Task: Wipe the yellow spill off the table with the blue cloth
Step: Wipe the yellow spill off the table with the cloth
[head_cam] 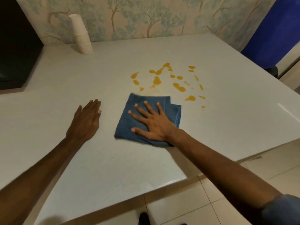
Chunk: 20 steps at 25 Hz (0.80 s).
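A folded blue cloth (129,124) lies flat on the pale table (227,119). My right hand (151,122) presses down on the cloth with its fingers spread, palm flat. Just beyond the cloth's far edge, the yellow spill (179,87) is scattered as several drops and streaks, with a faint smear right at the cloth's edge. My left hand (86,120) rests flat on the bare table to the left of the cloth, fingers together, holding nothing.
A tall stack of white paper cups (81,33) stands at the back left near the wallpapered wall. A dark block (16,46) sits at the far left. Something blue (276,30) stands at the back right. The table's near edge borders a tiled floor.
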Tool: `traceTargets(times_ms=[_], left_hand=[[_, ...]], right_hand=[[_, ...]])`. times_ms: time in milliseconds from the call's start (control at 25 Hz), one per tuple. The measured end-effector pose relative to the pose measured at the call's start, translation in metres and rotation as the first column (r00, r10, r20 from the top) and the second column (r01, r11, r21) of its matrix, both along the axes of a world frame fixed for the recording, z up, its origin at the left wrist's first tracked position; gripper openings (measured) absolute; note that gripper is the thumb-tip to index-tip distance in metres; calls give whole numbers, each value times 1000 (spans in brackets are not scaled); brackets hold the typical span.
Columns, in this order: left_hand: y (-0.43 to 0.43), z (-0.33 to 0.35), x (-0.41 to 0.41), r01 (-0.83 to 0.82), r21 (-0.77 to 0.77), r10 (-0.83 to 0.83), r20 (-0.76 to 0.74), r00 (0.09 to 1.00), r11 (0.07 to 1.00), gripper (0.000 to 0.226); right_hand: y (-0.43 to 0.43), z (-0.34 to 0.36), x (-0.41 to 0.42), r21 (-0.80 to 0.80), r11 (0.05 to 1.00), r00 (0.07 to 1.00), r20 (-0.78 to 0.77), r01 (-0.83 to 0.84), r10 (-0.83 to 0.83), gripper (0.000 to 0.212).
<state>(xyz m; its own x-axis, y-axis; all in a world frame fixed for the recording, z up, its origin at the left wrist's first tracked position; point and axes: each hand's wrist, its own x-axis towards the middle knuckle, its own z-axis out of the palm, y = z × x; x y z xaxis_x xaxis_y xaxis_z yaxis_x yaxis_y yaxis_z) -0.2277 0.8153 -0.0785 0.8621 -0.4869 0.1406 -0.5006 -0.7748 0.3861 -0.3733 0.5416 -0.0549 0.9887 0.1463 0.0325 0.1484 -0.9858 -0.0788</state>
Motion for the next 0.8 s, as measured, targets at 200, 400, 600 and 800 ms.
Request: traceTargets(times_ms=[200, 400, 600, 800], left_hand=[[2, -4, 4, 14, -28, -12, 77, 997, 999, 54], [2, -13, 7, 18, -88, -9, 105, 994, 996, 56], [10, -37, 32, 41, -129, -28, 100, 995, 991, 60], [26, -66, 53, 17, -141, -8, 68, 998, 990, 57]], right_hand=[[-95, -1, -89, -39, 961, 962, -10, -273, 273, 78], [-194, 16, -80, 2, 945, 941, -91, 327, -325, 73], [-126, 11, -23, 135, 600, 612, -78, 788, -787, 81], [-160, -3, -111, -5, 999, 999, -21, -44, 44, 74]])
